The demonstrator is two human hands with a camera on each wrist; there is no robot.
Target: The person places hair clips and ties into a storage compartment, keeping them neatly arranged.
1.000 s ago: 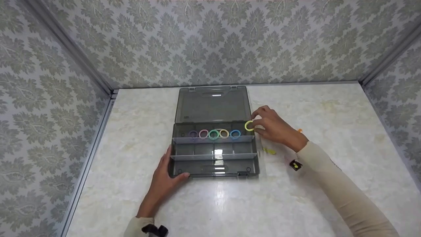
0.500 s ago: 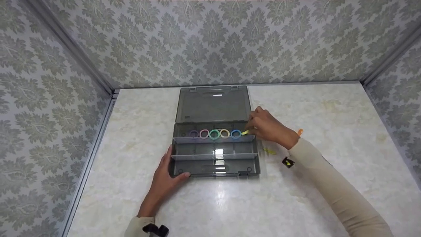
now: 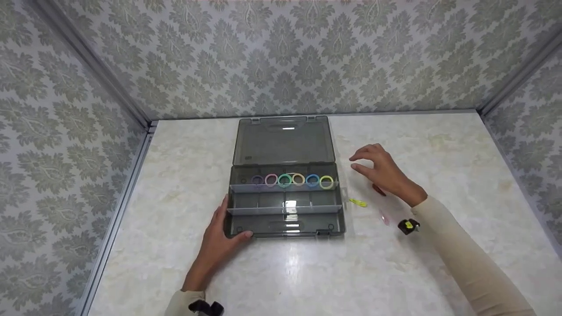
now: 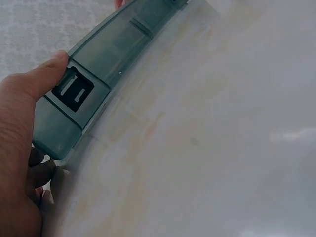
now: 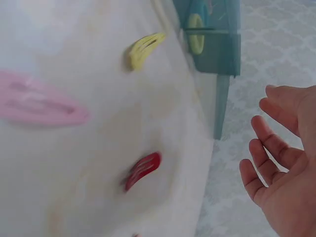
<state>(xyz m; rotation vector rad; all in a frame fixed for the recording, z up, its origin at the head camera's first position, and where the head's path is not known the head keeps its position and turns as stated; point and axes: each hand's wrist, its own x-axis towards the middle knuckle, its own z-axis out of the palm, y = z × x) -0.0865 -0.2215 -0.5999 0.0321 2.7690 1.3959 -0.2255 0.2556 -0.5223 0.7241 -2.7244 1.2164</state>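
Box of smoky translucent plastic on marbled white table seems light, stiff, best held by its walls; left hand grips near-left corner, right hand hovers empty, fingers parted.

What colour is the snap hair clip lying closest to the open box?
The snap hair clip is yellow; the right wrist view shows it best.
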